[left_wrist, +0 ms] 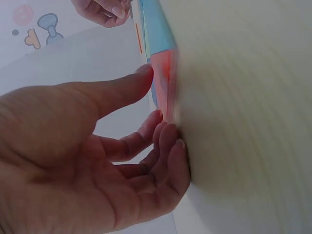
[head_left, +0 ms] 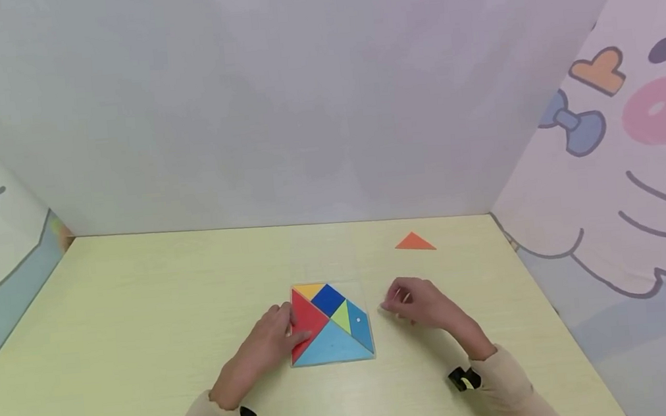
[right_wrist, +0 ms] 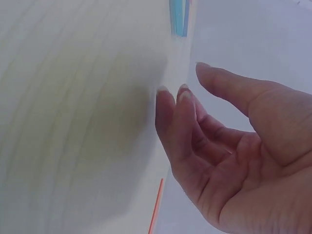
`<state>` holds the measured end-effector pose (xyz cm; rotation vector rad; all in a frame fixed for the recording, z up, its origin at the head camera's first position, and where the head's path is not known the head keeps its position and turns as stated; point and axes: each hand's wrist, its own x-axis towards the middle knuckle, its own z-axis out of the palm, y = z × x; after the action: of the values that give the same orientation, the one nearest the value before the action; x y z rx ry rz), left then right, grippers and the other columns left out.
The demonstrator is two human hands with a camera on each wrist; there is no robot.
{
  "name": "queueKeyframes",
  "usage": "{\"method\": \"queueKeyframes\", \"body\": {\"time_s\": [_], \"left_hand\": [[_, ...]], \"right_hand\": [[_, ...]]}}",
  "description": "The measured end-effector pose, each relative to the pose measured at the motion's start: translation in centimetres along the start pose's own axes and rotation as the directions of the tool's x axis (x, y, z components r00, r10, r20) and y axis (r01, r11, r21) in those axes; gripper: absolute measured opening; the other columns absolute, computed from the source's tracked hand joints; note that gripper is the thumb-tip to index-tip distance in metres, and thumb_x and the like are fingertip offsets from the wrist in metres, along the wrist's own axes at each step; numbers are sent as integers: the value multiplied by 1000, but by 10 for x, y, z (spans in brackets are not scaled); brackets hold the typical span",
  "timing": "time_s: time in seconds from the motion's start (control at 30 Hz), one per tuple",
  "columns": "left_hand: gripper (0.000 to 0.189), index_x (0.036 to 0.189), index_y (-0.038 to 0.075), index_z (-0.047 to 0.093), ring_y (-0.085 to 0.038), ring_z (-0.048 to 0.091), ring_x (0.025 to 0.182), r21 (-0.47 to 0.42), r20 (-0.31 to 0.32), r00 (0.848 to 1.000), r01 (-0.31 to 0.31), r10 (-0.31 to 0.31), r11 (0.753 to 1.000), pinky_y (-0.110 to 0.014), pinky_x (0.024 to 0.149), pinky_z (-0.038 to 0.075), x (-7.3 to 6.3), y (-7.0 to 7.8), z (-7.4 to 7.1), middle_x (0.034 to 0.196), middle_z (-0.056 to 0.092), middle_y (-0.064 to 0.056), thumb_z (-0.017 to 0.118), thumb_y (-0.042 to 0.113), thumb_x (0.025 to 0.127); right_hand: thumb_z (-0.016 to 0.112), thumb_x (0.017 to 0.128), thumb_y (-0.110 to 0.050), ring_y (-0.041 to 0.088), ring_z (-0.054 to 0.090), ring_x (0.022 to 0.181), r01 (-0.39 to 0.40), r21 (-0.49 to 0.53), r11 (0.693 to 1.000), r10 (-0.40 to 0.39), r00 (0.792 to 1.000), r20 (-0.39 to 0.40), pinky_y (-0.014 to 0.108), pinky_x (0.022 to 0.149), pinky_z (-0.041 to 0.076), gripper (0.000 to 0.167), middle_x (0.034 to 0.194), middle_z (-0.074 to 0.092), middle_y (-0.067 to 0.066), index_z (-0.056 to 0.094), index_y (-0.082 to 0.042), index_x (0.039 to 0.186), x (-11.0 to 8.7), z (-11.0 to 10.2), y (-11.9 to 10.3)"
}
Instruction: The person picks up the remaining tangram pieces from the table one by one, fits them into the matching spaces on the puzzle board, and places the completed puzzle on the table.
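Observation:
A tangram lies in a shallow clear tray [head_left: 352, 289] at the middle of the table. My left hand [head_left: 266, 342] holds the tray at its left side, thumb on the large red triangle [head_left: 305, 323] and fingertips at the edge. Beside the red piece are a large light blue triangle [head_left: 333, 345], a yellow triangle [head_left: 309, 290], a dark blue square [head_left: 328, 299], a small green triangle [head_left: 342, 317] and a blue parallelogram [head_left: 359, 328]. The tray's upper right corner is bare. My right hand [head_left: 421, 302] hovers right of the tray, fingers loosely curled with nothing between them.
An orange triangle [head_left: 414, 242] lies by itself on the pale wooden table [head_left: 140, 317], beyond my right hand. A plain wall [head_left: 276, 107] stands behind the table, and walls with cartoon prints flank both sides.

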<state>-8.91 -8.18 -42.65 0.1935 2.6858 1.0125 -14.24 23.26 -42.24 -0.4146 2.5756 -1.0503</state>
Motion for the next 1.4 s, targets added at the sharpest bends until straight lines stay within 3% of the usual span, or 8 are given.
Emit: {"method": "queueKeyframes", "body": {"time_s": [0.23,0.53,1.4], "left_hand": [[27,94,9,53,-16,47,77,-54,24,999,-37,39,998,-29,63,38,2,-7,-2,81,46,-2,79,14,91],[29,97,9,52,-16,46,79,-99,38,997,-63,67,993,-28,63,38,4,-14,-3,81,46,-2,80,16,90],[31,98,9,53,-17,47,78,-131,73,997,-2,11,991,-28,61,37,5,-14,-6,82,47,-4,82,17,88]], "right_hand": [[73,97,-17,19,62,67,17,-8,1000,-18,997,-76,31,57,53,14,84,65,4,65,-5,99,1,-9,8],[75,95,-17,18,66,84,2,-117,993,-22,987,-162,32,69,53,13,85,67,0,67,-7,99,8,-18,18],[73,97,-16,30,71,92,28,-97,995,-52,967,-251,44,82,57,18,94,69,8,67,-1,105,27,-37,35]]}}
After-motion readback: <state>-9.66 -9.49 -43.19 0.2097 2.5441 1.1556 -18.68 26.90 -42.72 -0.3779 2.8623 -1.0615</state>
